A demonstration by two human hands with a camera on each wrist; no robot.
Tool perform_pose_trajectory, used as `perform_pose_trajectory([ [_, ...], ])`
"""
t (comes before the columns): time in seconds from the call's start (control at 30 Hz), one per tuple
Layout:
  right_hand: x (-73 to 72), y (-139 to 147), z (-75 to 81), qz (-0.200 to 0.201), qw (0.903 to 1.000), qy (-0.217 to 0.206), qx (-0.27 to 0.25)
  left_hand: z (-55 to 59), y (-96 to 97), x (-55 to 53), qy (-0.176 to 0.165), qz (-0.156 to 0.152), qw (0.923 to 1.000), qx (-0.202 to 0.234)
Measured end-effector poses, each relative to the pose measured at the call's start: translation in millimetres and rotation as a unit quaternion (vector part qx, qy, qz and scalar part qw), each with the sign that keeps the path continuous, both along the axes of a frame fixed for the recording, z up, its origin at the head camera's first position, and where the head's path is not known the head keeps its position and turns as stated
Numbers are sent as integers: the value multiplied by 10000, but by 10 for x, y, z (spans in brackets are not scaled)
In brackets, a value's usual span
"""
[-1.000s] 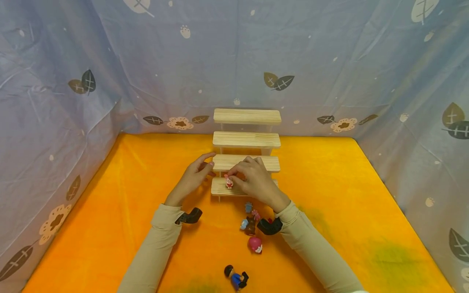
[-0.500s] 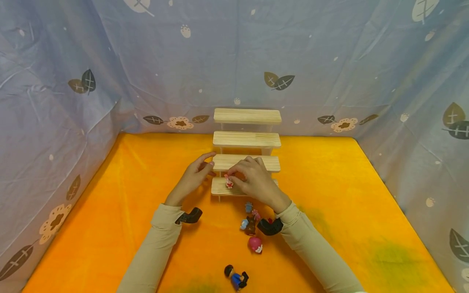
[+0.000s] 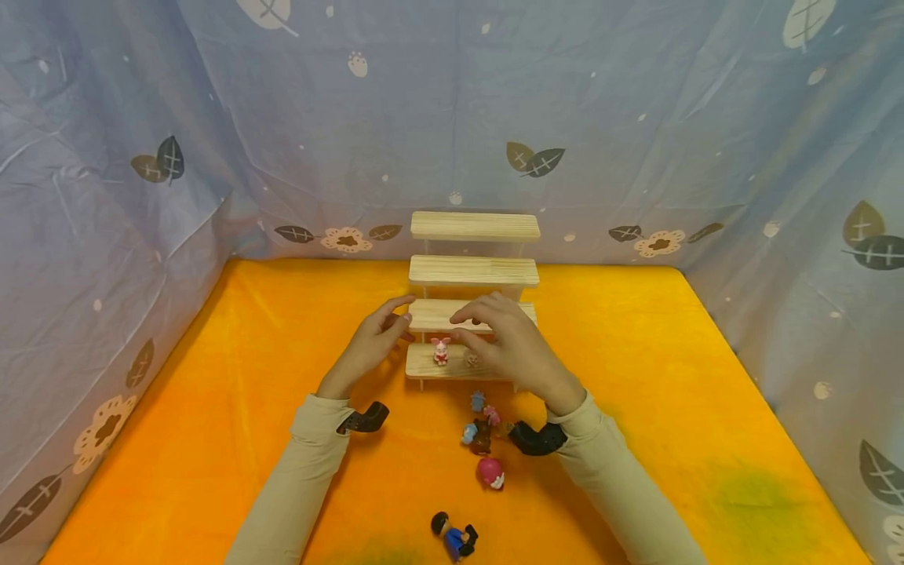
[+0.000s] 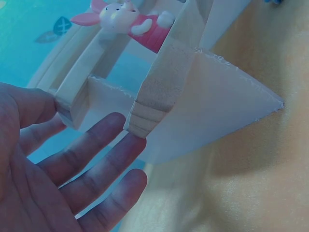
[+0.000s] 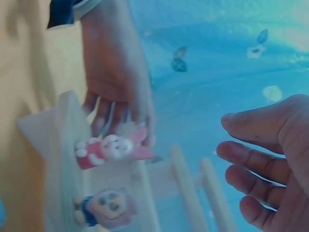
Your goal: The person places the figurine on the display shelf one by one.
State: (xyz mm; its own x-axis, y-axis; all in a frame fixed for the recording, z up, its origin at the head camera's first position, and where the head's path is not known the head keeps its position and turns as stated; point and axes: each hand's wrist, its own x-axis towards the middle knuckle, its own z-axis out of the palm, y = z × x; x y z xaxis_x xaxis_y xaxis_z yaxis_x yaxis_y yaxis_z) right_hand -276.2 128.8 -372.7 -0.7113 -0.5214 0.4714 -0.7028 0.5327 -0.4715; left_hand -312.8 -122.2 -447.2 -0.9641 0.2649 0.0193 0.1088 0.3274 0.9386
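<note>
A pink pig figurine [image 3: 441, 352] in a red outfit stands upright on the lowest step of a wooden four-tier display stand [image 3: 473, 270]. Beside it, partly behind my right hand, is a second small figurine [image 5: 106, 207] with a pinkish head and blue body. My right hand [image 3: 512, 345] hovers over that step, thumb and fingers parted, holding nothing. At the stand's left end, my left hand [image 3: 370, 345] has its thumb and index finger at the end of the second step. Its other fingertips [image 4: 137, 140] reach the corner of the lowest step.
Several small figurines lie on the orange cloth [image 3: 268, 439] in front of the stand, among them a brown one [image 3: 481, 439] and a magenta-headed one [image 3: 490, 473]. Nearer lies a black-haired figure [image 3: 454, 537] in blue. A patterned curtain [image 3: 318, 118] surrounds the cloth.
My right hand has let go of the pig figurine and moved slightly right, its fingers opening. The pig figurine stays on the lowest step. My left hand has hardly moved.
</note>
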Motion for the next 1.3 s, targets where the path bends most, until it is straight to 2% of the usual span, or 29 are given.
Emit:
perform_pose_trajectory([
  [0.27,158,118,143,199,9985,-510,-8,-4,-7,-5,-43,7,10000,-15],
  [0.6,357,266,194,401,9972,-629,52,-8,-16,7,-21,8,10000,-51],
  [0.93,466,407,-17,331,9977,-537,268,6,-3,13,-15,-12,10000,-34],
  [1.3,599,561,-296,-8,9933,-896,723,16,13,-17,-145,-21,9999,-65],
])
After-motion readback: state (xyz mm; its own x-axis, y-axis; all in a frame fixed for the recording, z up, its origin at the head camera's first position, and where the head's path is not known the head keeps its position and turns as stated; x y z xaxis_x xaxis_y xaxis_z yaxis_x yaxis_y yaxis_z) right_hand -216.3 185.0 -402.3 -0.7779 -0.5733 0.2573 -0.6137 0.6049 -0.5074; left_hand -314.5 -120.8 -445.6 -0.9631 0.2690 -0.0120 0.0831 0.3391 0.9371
